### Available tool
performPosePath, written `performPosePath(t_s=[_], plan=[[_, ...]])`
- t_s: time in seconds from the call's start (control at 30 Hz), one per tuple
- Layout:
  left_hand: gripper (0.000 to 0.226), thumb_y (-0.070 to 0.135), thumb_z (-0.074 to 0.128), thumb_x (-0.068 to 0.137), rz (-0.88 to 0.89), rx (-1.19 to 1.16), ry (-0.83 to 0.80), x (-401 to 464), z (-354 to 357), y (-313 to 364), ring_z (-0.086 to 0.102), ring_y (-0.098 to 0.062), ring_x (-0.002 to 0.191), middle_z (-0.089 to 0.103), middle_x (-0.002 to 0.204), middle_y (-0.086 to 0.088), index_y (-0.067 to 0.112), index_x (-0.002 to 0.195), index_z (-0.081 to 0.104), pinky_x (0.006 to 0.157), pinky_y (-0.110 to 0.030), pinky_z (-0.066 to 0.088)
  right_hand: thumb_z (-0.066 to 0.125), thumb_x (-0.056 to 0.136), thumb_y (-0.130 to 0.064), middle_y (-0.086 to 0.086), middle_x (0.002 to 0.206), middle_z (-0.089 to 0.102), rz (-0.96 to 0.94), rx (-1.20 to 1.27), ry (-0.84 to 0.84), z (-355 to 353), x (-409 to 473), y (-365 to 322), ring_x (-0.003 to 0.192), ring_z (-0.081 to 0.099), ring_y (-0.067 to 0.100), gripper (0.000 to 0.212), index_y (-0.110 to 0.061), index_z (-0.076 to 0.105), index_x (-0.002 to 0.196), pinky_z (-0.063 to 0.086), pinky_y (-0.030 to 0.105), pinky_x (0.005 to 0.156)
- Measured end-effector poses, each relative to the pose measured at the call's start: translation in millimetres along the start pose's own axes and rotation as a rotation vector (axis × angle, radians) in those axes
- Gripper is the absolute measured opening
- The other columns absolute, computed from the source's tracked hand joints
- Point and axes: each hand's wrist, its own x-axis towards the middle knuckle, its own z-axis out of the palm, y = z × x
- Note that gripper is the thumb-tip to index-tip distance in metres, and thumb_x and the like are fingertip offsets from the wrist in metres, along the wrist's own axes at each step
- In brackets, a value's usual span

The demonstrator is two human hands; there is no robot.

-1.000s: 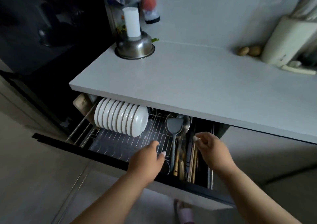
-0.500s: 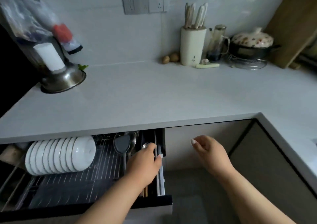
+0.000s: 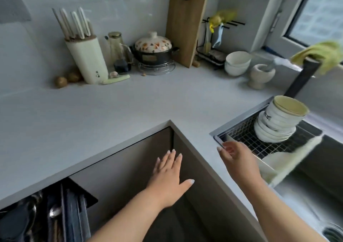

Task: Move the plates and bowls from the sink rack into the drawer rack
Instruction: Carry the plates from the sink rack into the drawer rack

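- The left hand (image 3: pixel 169 175) is seen palm-down in front of the grey-brown cabinet fronts (image 3: pixel 130 169) at the inner corner of the counter; its fingers (image 3: pixel 171 158) are held straight and close together, the thumb is spread out to the side, and nothing is held. Whether the fingertips touch the cabinet cannot be told.
- The right hand (image 3: pixel 239 160) is stretched out over the edge of the pale grey countertop (image 3: pixel 111 108), near the corner of the metal wire-mesh sink rack (image 3: pixel 256 139). Its fingers (image 3: pixel 225 149) are loosely curled and slightly parted, with nothing pinched or gripped; contact with the rack is not shown.
- A tilted stack of white ceramic bowls and plates (image 3: pixel 274 125) is seen on the sink rack, at its far side, with a yellowish-lined bowl on top. The stack is apart from both hands.
- The open dark drawer (image 3: pixel 55 217) is seen at the lower left under the counter; only its compartment of metal spoons and utensils (image 3: pixel 52 212) is in view.
- On the counter by the wall stand a cream knife block with pale-handled knives (image 3: pixel 87 60), a dark pot with a flower-patterned lid (image 3: pixel 154 50) and a wooden chopping board (image 3: pixel 183 28) leaning upright.
- Two stacked white bowls (image 3: pixel 237 63) and a stone mortar with pestle (image 3: pixel 260 74) are set near the window.
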Motion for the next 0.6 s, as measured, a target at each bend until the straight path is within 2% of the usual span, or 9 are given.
performPosePath(t_s=[0.07,0.13,0.27,0.37,0.43,0.5,0.6], plan=[[0.084,0.064,0.029,0.094,0.054,0.044,-0.041,19,6,20,-0.029,-0.013,0.142,-0.024,0.158,0.000,0.021,0.152,-0.015,0.119,-0.043,-0.013,0.063,0.087,-0.037,0.003,0.103,0.063,0.023,-0.106,0.046,-8,8,25,0.098,0.055,0.021,0.034,-0.014,0.064,0.111,0.046,0.035,0.085],[0.084,0.065,0.027,0.094,0.109,0.081,-0.076,36,12,39,-0.030,-0.013,0.141,-0.025,0.158,0.000,0.021,0.151,-0.016,0.119,-0.045,-0.013,0.066,0.085,-0.037,0.004,0.104,0.062,0.048,-0.195,0.062,-11,13,48,0.101,0.053,0.024,0.037,-0.013,0.063,0.114,0.044,0.036,0.088],[0.084,0.064,0.027,0.095,0.188,0.152,-0.115,60,22,71,-0.036,-0.016,0.139,-0.031,0.156,-0.001,0.022,0.151,-0.019,0.118,-0.048,-0.014,0.078,0.074,-0.030,0.009,0.090,0.061,-0.022,-0.302,0.142,-7,20,77,0.089,0.054,0.031,0.037,-0.008,0.069,0.103,0.044,0.039,0.080],[0.084,0.063,0.027,0.095,0.177,0.185,-0.152,73,32,82,-0.037,-0.017,0.138,-0.032,0.155,-0.004,0.022,0.150,-0.021,0.116,-0.048,-0.017,0.082,0.070,-0.028,0.011,0.090,0.060,-0.010,-0.304,0.146,-5,27,91,0.090,0.054,0.033,0.037,-0.007,0.070,0.100,0.044,0.037,0.077],[0.084,0.065,0.024,0.094,0.157,0.221,-0.159,77,37,85,-0.037,-0.018,0.138,-0.033,0.154,-0.005,0.021,0.149,-0.022,0.115,-0.050,-0.018,0.081,0.071,-0.025,0.011,0.087,0.060,-0.007,-0.293,0.115,-4,33,98,0.087,0.054,0.034,0.028,-0.007,0.072,0.090,0.043,0.036,0.074],[0.083,0.065,0.021,0.094,0.145,0.246,-0.156,78,38,87,-0.036,-0.019,0.139,-0.034,0.154,-0.005,0.021,0.149,-0.023,0.114,-0.051,-0.020,0.081,0.071,-0.020,0.009,0.074,0.059,-0.054,-0.299,0.082,-3,36,105,0.075,0.055,0.035,0.019,-0.004,0.069,0.072,0.040,0.033,0.065],[0.082,0.065,0.020,0.094,0.131,0.262,-0.164,78,36,89,-0.036,-0.018,0.139,-0.033,0.154,-0.004,0.022,0.149,-0.023,0.113,-0.052,-0.021,0.080,0.067,-0.010,0.004,0.060,0.053,-0.109,-0.302,0.092,-1,36,107,0.059,0.053,0.031,0.021,-0.005,0.062,0.059,0.032,0.029,0.059]])
